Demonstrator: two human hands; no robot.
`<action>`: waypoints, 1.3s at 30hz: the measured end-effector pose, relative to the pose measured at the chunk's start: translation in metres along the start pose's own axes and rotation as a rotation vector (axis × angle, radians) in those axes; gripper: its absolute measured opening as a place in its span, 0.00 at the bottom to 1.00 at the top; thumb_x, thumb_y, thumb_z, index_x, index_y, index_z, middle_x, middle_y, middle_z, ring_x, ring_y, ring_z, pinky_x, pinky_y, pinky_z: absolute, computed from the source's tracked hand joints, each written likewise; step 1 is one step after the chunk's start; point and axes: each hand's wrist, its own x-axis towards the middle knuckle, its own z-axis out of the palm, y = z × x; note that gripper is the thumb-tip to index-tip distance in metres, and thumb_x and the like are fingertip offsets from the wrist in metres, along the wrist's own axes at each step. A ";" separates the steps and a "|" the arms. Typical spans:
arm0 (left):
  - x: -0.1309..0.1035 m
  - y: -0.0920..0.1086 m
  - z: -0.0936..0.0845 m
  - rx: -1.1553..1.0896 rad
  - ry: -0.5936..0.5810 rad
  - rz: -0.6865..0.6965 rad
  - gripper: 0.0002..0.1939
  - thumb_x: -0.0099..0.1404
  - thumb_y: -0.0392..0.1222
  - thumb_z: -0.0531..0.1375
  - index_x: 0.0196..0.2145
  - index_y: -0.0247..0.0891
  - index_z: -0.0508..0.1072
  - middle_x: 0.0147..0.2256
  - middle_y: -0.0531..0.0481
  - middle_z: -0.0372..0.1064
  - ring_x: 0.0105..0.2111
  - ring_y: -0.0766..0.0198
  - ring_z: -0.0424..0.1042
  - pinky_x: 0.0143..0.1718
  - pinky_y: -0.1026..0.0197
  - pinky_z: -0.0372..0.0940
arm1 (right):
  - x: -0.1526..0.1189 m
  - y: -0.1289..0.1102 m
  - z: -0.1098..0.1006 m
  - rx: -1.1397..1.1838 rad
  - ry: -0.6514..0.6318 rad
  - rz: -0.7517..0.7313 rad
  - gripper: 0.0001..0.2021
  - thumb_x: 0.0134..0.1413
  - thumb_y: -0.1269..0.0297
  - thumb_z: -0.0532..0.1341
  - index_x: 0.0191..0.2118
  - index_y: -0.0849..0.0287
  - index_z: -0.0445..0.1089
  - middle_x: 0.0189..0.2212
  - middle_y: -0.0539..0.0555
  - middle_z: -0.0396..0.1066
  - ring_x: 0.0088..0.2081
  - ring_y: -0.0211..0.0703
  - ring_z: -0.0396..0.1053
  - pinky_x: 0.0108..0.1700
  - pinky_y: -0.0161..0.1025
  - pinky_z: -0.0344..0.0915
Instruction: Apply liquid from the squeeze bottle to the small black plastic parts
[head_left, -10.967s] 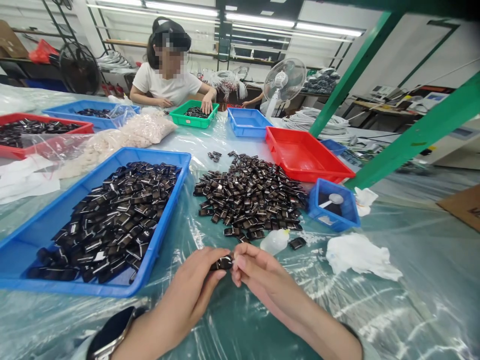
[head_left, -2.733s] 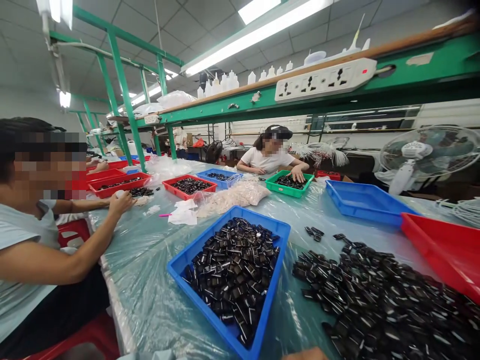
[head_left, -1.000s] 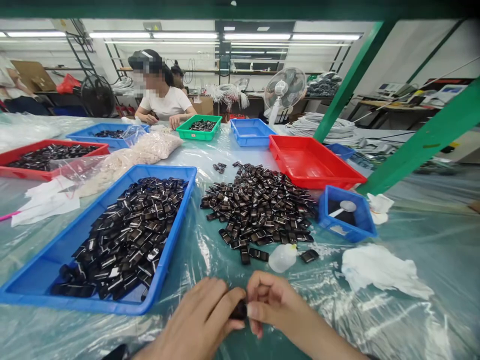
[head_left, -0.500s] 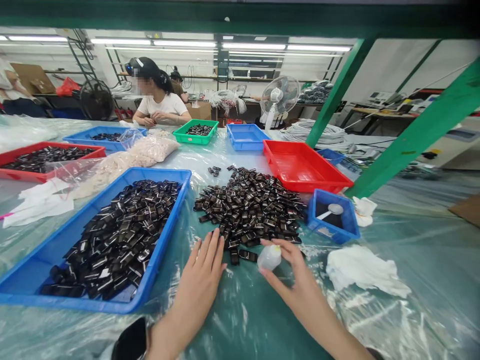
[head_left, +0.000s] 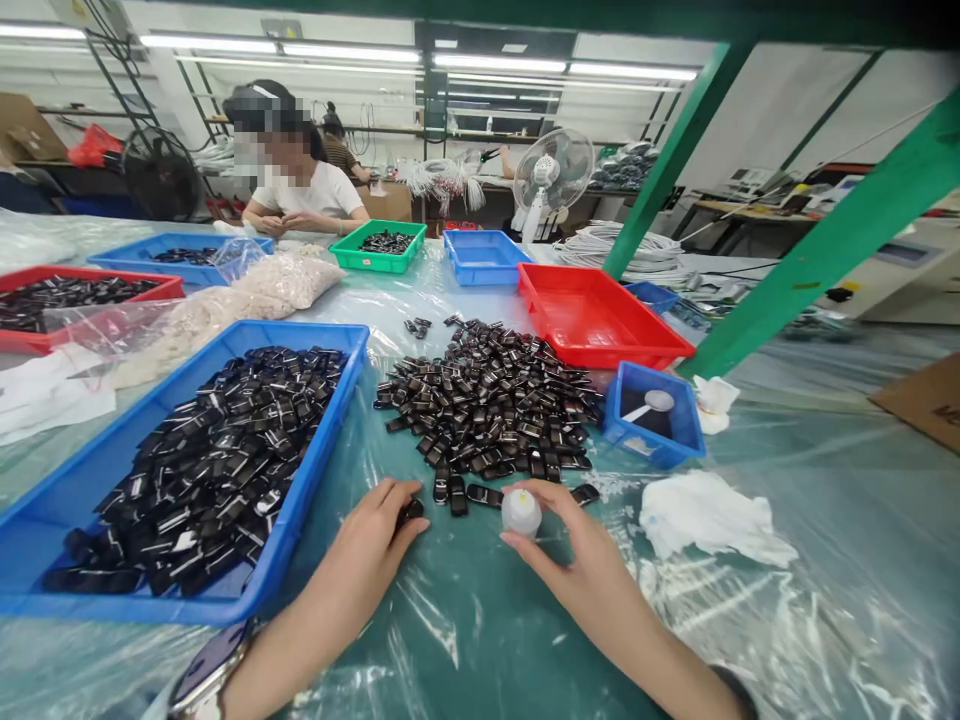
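My left hand (head_left: 379,535) is closed round a black piece (head_left: 409,513), just in front of a heap of black pieces (head_left: 491,400) on the plastic-covered table. Between the thumb and fingers of my right hand (head_left: 574,540) is a small white bottle (head_left: 521,513) with a yellowish tip. Several single black pieces lie along the heap's near edge, close to the bottle. More black pieces fill much of the large blue tray (head_left: 330,460) on the left.
A small blue bin (head_left: 694,440) with a white spoon (head_left: 658,401) stands right of the heap, near a white cloth (head_left: 709,515). Behind are a red tray (head_left: 600,350) and a green tray (head_left: 382,262). A green post (head_left: 832,235) slants at right. A person sits across the table.
My left hand has gone from lying flat by the heap to gripping a black piece, nearer to me. The bottle in my right hand is now more upright. The camera view has shifted slightly.
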 end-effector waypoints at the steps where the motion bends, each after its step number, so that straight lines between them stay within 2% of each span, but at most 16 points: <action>1: -0.001 0.000 -0.001 -0.038 -0.011 -0.007 0.08 0.69 0.34 0.54 0.45 0.36 0.66 0.36 0.47 0.68 0.33 0.55 0.72 0.32 0.55 0.68 | 0.000 0.000 0.000 0.001 -0.001 0.004 0.15 0.56 0.61 0.61 0.49 0.53 0.63 0.45 0.57 0.72 0.46 0.52 0.70 0.47 0.47 0.67; 2: -0.003 0.002 -0.002 -0.080 -0.020 -0.006 0.05 0.70 0.34 0.53 0.41 0.37 0.67 0.36 0.48 0.68 0.34 0.56 0.72 0.33 0.56 0.68 | -0.001 0.000 0.000 0.005 -0.003 0.007 0.15 0.56 0.61 0.61 0.49 0.53 0.63 0.46 0.57 0.71 0.47 0.52 0.70 0.47 0.47 0.68; 4: -0.006 0.007 -0.005 -0.169 -0.033 0.006 0.06 0.71 0.34 0.51 0.39 0.39 0.66 0.36 0.50 0.68 0.35 0.60 0.71 0.36 0.59 0.67 | -0.002 0.000 0.000 0.021 -0.012 0.011 0.16 0.56 0.59 0.61 0.49 0.53 0.63 0.45 0.58 0.71 0.46 0.52 0.70 0.46 0.47 0.68; 7: -0.011 0.018 -0.007 -0.278 -0.047 0.007 0.07 0.73 0.36 0.47 0.41 0.41 0.64 0.34 0.52 0.68 0.33 0.63 0.70 0.34 0.63 0.66 | -0.007 -0.004 0.000 0.066 -0.042 0.020 0.15 0.59 0.57 0.59 0.50 0.51 0.63 0.46 0.57 0.70 0.47 0.50 0.70 0.44 0.43 0.71; 10: -0.016 0.025 -0.010 -0.336 -0.032 -0.009 0.07 0.74 0.38 0.45 0.42 0.41 0.63 0.32 0.52 0.67 0.30 0.64 0.68 0.30 0.64 0.64 | -0.010 -0.007 0.000 0.115 -0.081 0.026 0.15 0.61 0.56 0.56 0.54 0.47 0.62 0.50 0.56 0.68 0.51 0.50 0.68 0.42 0.40 0.72; 13: -0.020 0.025 -0.012 -0.365 -0.002 0.035 0.07 0.73 0.38 0.47 0.39 0.41 0.62 0.32 0.52 0.65 0.30 0.64 0.66 0.30 0.64 0.61 | -0.012 -0.007 0.002 0.193 -0.123 0.033 0.16 0.59 0.57 0.59 0.54 0.43 0.65 0.53 0.55 0.67 0.53 0.51 0.66 0.41 0.40 0.72; 16: -0.025 0.021 -0.010 -0.369 0.022 0.128 0.05 0.71 0.37 0.50 0.36 0.41 0.62 0.29 0.54 0.61 0.28 0.64 0.63 0.29 0.63 0.58 | -0.013 -0.006 0.003 0.293 -0.108 0.070 0.18 0.55 0.59 0.63 0.52 0.42 0.67 0.50 0.52 0.71 0.47 0.49 0.71 0.41 0.40 0.72; 20: -0.028 0.017 -0.006 -0.350 0.026 0.196 0.05 0.70 0.37 0.53 0.34 0.41 0.61 0.28 0.54 0.61 0.28 0.63 0.60 0.30 0.61 0.56 | -0.014 -0.008 -0.001 0.375 -0.011 0.107 0.16 0.50 0.61 0.67 0.46 0.42 0.70 0.40 0.49 0.77 0.36 0.43 0.75 0.33 0.34 0.72; 23: -0.026 0.017 -0.007 -0.340 -0.020 0.166 0.02 0.70 0.38 0.55 0.40 0.40 0.63 0.33 0.51 0.63 0.32 0.61 0.62 0.33 0.59 0.59 | -0.014 -0.011 -0.007 0.362 0.082 0.057 0.14 0.48 0.58 0.68 0.43 0.39 0.74 0.40 0.48 0.77 0.35 0.43 0.76 0.31 0.33 0.72; 28: -0.028 0.020 -0.012 -0.433 -0.085 0.144 0.14 0.74 0.35 0.43 0.52 0.41 0.60 0.42 0.46 0.62 0.42 0.57 0.62 0.43 0.57 0.61 | -0.021 -0.014 -0.014 0.249 0.036 -0.072 0.15 0.51 0.50 0.64 0.46 0.38 0.73 0.36 0.51 0.77 0.32 0.48 0.75 0.28 0.37 0.71; 34: -0.031 0.019 -0.012 -0.425 -0.032 0.187 0.15 0.74 0.35 0.46 0.56 0.43 0.57 0.46 0.47 0.59 0.46 0.58 0.60 0.46 0.59 0.59 | -0.036 -0.017 -0.010 0.210 0.114 -0.072 0.15 0.47 0.49 0.67 0.41 0.43 0.72 0.33 0.53 0.76 0.29 0.48 0.73 0.28 0.39 0.70; 39: -0.033 0.018 -0.013 -0.422 -0.029 0.205 0.15 0.75 0.37 0.45 0.57 0.43 0.57 0.46 0.47 0.59 0.46 0.58 0.59 0.47 0.59 0.58 | -0.038 -0.021 -0.005 0.207 0.170 -0.037 0.13 0.50 0.45 0.63 0.41 0.38 0.71 0.32 0.50 0.74 0.29 0.46 0.72 0.29 0.39 0.68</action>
